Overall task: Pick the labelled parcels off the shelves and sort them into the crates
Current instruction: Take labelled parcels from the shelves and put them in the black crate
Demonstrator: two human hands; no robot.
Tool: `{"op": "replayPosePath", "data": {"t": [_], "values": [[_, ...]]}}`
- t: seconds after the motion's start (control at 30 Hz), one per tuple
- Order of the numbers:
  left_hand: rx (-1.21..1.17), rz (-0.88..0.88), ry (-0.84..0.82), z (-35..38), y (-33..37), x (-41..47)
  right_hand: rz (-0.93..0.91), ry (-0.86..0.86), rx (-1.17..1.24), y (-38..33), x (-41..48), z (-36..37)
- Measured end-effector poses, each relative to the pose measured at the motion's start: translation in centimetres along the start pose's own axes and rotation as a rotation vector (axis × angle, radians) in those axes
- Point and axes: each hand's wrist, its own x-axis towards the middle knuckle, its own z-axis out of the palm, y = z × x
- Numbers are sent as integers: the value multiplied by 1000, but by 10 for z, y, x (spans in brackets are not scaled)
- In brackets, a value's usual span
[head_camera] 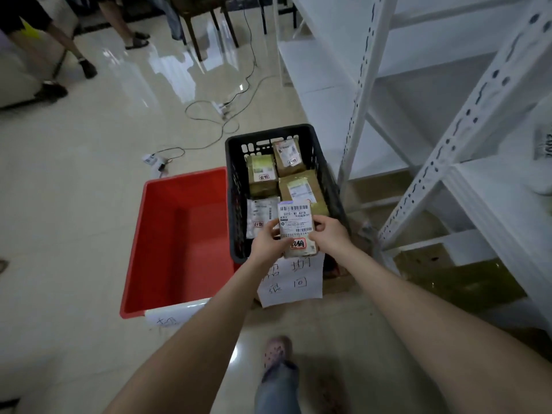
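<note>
While the left hand and right hand grip one labelled parcel by its side edges over the black crate just beneath them, the step reads as sorting; the next move probably calls for lowering and releasing it there, not into the red crate to their left.

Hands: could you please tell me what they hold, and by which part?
A labelled parcel: left hand grips its left edge, right hand its right edge.

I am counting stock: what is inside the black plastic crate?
The black slotted plastic crate holds three brown taped parcels and one white bag. The labelled parcel gripped by the left hand and right hand covers its near end.
</note>
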Motion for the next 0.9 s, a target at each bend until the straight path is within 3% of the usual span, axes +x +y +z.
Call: {"op": "replayPosePath", "data": {"t": [0.2,0.47,0.73,0.83,0.9], "values": [[68,-9,58,-21,13,92,28,-42,51,-22,94,33],[72,-201,83,-47,-11,223,160,-142,-12,-25,214,101],[16,-377,-7,-54,-34,280,291,-282,-66,-13,258,138],[82,-408,-38,-53,-25,281,278,-250,-106,-11,256,138],[246,-368,-72,-54,-16,279,266,-169,-114,-13,252,132]]}}
